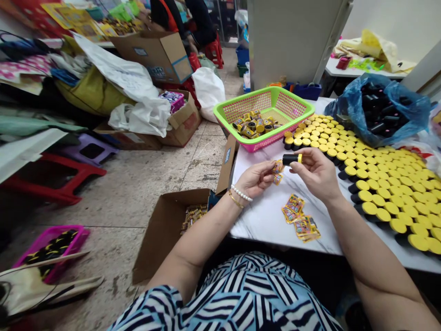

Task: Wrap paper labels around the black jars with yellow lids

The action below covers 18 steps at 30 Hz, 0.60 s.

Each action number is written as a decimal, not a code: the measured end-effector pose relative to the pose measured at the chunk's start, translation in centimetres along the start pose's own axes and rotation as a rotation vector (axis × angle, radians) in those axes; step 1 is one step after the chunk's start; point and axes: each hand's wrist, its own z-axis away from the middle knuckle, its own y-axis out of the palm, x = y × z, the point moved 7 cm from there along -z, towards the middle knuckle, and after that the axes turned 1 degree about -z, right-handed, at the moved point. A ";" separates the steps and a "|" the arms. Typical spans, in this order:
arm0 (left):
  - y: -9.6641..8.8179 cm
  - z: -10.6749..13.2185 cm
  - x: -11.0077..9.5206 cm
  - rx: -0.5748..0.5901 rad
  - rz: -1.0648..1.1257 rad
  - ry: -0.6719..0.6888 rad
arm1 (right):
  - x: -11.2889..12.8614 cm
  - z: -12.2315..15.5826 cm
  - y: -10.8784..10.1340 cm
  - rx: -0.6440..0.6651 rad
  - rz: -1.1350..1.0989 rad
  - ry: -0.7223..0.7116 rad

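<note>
Between the thumb and fingers of my right hand (317,177) is a small black canister with a yellow cap (291,159), lying sideways. My left hand (257,178) is closed on printed yellow-and-orange labels (277,178), right beside the canister's black end. Below both hands, a loose pile of the same labels (300,219) lies on the white table. To the right of my right hand stand many black canisters with yellow caps (389,184), packed upright in rows. A green-and-pink basket (225,112) beyond my hands holds several labelled canisters (255,125).
A blue plastic bag (347,112) of black canisters sits at the table's back right. Left of the table, an open cardboard box (155,239) holds labelled canisters. A magenta basket (84,234), stools (65,177) and sacks (208,89) stand on the floor. Other people (200,23) sit behind.
</note>
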 end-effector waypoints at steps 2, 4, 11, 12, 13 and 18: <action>-0.1 0.0 0.0 -0.046 0.034 -0.004 | 0.4 -0.2 -0.5 -0.046 -0.032 0.002; -0.2 0.0 -0.1 -0.080 0.070 -0.007 | 0.8 -0.2 -0.8 -0.087 -0.071 0.004; 0.3 0.2 -0.1 -0.028 0.120 -0.028 | -0.5 0.0 1.3 -0.005 -0.104 0.065; 0.3 0.3 -0.1 -0.028 0.120 -0.027 | -0.8 0.1 1.4 -0.013 -0.089 0.065; 0.3 0.3 -0.1 -0.032 0.113 -0.028 | -1.0 0.2 1.4 -0.030 -0.062 0.059; 0.3 0.3 0.0 -0.027 0.067 -0.035 | -0.9 0.7 0.9 -0.087 0.164 0.004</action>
